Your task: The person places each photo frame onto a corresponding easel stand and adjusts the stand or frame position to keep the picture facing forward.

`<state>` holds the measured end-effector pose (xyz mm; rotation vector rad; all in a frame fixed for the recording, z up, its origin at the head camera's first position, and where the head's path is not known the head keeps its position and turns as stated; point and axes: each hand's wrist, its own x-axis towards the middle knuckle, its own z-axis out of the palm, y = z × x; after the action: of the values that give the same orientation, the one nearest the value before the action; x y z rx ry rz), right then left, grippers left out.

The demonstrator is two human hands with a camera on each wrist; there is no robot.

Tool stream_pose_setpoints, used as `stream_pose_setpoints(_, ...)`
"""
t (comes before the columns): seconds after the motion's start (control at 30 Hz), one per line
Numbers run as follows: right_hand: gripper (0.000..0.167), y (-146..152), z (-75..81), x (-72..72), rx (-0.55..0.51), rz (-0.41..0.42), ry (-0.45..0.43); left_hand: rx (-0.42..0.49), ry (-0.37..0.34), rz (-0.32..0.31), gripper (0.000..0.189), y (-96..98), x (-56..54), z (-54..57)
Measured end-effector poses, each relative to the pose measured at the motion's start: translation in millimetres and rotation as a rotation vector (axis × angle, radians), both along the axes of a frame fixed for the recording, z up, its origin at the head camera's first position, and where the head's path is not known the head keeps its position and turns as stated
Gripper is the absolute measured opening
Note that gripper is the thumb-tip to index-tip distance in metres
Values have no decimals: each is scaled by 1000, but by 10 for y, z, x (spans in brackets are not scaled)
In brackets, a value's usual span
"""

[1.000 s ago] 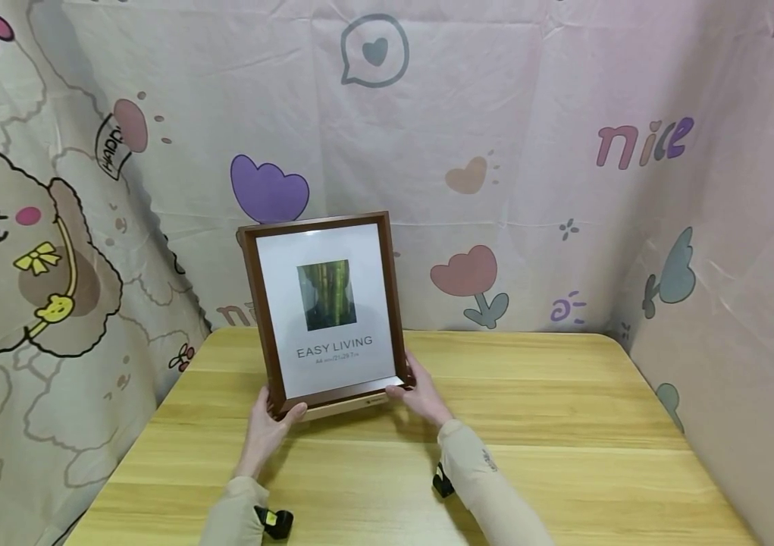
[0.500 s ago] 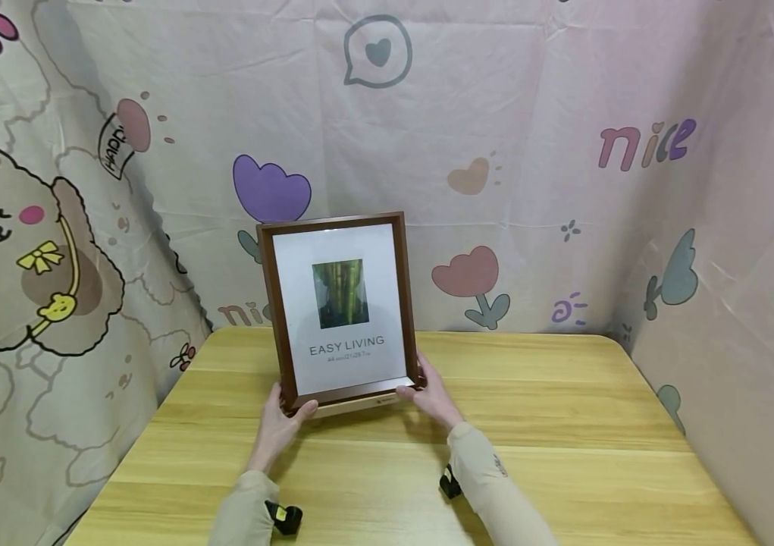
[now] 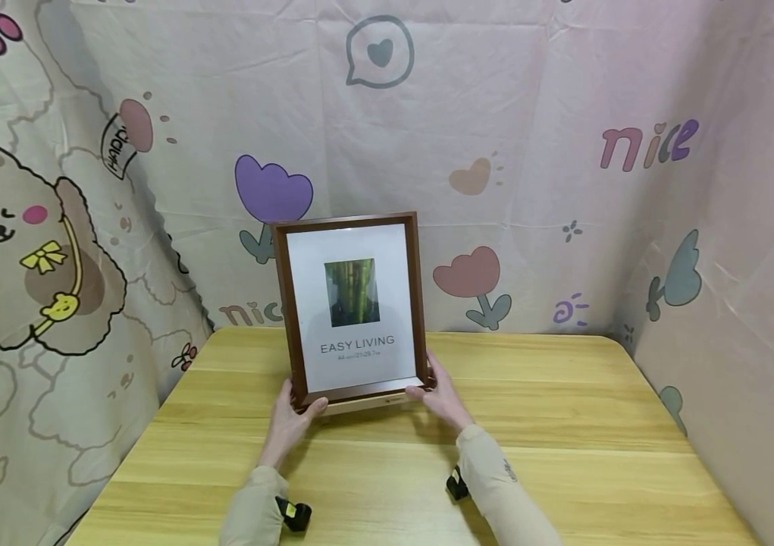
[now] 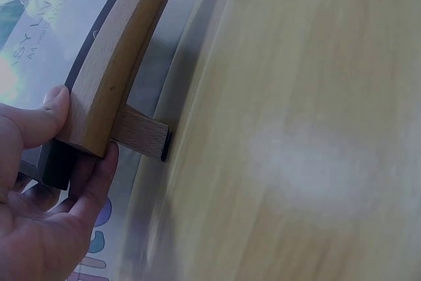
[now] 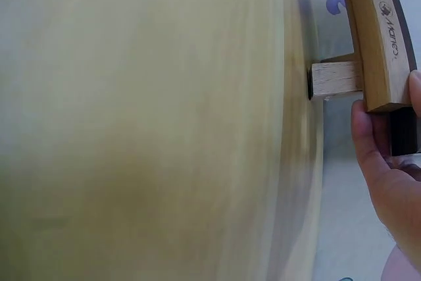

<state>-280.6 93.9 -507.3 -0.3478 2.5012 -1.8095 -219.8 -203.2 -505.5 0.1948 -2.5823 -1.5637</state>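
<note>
A brown picture frame [image 3: 352,364] with a bamboo picture and the words "EASY LIVING" leans back, slightly tilted, near the back of the table. Along its foot runs a light wooden stand [image 3: 366,404], whose short wooden legs show in both wrist views. My left hand [image 3: 291,425] grips the lower left corner; in the left wrist view the thumb [image 4: 56,106] lies on the front and the fingers are curled beneath. At the lower right corner, my right hand [image 3: 448,398] holds frame and stand the same way. The right wrist view shows a logo on the stand [image 5: 380,44].
A wooden table [image 3: 564,425] extends around the frame. Printed cloth curtains [image 3: 550,76] hang behind it and at both sides. Small black wrist cameras [image 3: 296,516] are strapped at the beige sleeves [image 3: 502,485].
Both hands have moved the picture frame and its stand to the right across the table. The grip at both lower corners stays the same, and the frame's lean looks nearly unchanged.
</note>
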Motion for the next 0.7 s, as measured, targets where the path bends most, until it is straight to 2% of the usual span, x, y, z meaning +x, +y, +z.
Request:
stream_pose_setpoints(0.4, 98, 105, -23, 0, -1, -38, -9, 54, 86, -7, 89, 128, -66, -63)
stream_pose_setpoints(0.7, 99, 173, -19, 9, -5, -46, -21, 53, 126, -10, 84, 211, -101, -79)
